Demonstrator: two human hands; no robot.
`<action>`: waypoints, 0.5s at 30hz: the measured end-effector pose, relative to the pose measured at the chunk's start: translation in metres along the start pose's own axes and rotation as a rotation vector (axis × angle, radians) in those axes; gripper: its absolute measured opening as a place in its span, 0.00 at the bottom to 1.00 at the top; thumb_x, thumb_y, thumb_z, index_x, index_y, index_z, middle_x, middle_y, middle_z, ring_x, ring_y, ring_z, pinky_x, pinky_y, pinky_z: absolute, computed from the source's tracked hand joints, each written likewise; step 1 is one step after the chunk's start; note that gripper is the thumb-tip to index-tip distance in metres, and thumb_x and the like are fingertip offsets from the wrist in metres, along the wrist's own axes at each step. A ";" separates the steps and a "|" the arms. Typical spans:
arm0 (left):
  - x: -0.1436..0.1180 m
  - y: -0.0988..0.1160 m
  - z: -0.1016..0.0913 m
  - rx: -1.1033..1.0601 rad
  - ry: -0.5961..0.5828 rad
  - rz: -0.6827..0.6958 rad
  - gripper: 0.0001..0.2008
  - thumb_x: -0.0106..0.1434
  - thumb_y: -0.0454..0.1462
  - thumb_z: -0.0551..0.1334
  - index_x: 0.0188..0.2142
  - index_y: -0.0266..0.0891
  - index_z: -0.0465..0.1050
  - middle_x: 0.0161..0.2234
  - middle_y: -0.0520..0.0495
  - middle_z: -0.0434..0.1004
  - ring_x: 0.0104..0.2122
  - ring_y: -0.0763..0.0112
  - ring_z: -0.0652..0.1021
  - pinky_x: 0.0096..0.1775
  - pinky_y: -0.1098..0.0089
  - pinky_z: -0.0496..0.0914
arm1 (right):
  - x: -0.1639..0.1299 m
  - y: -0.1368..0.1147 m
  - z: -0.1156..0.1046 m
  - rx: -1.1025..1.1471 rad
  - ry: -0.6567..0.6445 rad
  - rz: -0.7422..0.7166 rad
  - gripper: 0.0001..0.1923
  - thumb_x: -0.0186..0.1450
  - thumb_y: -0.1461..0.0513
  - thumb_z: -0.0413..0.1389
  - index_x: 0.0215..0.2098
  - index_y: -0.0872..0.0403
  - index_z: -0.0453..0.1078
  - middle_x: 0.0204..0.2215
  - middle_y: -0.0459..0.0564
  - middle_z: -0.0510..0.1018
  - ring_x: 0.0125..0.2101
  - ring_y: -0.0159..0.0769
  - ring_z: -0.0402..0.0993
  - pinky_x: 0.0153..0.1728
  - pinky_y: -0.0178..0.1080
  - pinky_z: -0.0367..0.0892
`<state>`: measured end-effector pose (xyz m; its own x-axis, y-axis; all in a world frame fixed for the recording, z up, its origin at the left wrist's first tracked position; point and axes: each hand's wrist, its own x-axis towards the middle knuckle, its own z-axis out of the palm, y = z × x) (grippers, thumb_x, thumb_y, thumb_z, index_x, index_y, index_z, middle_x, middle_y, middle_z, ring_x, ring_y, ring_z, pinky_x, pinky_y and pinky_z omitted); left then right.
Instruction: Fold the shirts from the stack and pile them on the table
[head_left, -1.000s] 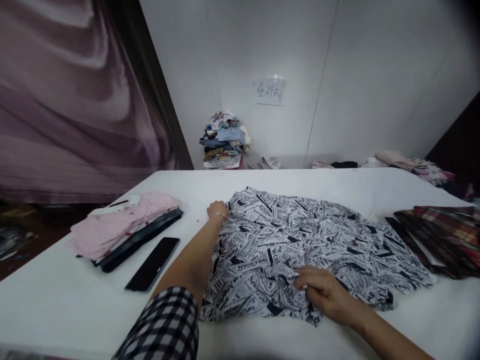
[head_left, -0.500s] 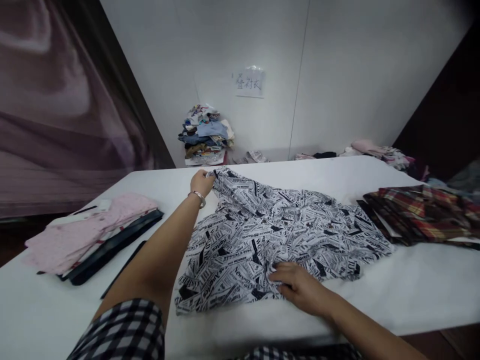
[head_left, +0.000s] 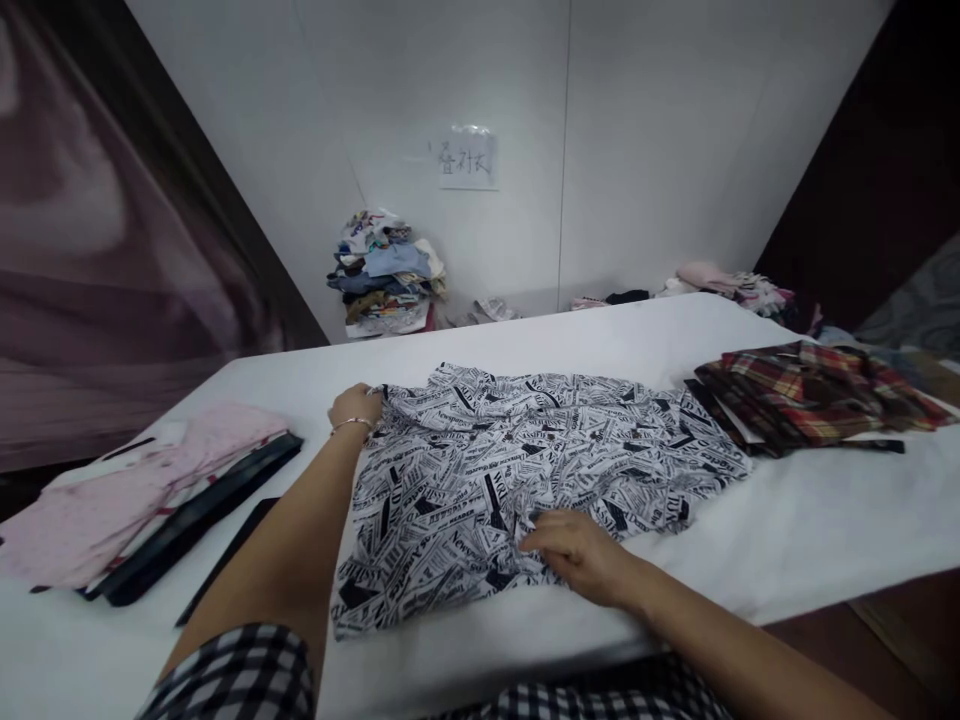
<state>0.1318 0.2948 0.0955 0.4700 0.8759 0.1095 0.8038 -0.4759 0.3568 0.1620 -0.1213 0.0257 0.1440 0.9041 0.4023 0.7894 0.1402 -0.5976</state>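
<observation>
While the newsprint-patterned shirt point(head_left: 525, 460) lies spread flat on the white table point(head_left: 810, 530), I've got both hands on it. My left hand point(head_left: 354, 407) is closed on the shirt's far left corner, fingers pinching the cloth, a thin bracelet at the wrist. My right hand point(head_left: 574, 550) presses down on the shirt's near edge, fingers curled onto the fabric; whether they actually pinch a fold I can't tell. The two hands are well apart, one at the far corner and one at the near hem.

No boxes or bins anywhere here, just loose stacks of clothing. One shirt under my hands. Left of the shirt sits one pink folded garment point(head_left: 112, 490), resting on a dark flat board point(head_left: 199, 520) that pokes out beneath it. Between that and the shirt, my left forearm crosses over a black phone point(head_left: 232, 555) and hides most of it. Right of the shirt, just beside its sleeve end, lies one red plaid garment point(head_left: 817, 395), roughly folded.

Beyond the shirt, past the table's far edge, one heap of mixed clothes point(head_left: 386, 275) stands against the white wall, with a paper sign point(head_left: 466, 158) taped above it. More clothes point(head_left: 720, 282) lie along the wall beyond the plaid.
</observation>
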 end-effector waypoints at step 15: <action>-0.005 0.204 -0.058 -0.948 -0.091 0.510 0.12 0.69 0.35 0.48 0.46 0.32 0.64 0.41 0.45 0.75 0.39 0.74 0.77 0.39 0.73 0.70 | 0.021 -0.011 -0.016 -0.328 -0.186 -0.026 0.15 0.60 0.72 0.50 0.39 0.53 0.73 0.26 0.47 0.74 0.28 0.34 0.62 0.30 0.36 0.57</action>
<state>0.2726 0.1983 0.2218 0.7262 0.5638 0.3934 -0.0858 -0.4934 0.8656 0.1660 -0.1103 0.0513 0.0348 0.9640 0.2637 0.9448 0.0543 -0.3231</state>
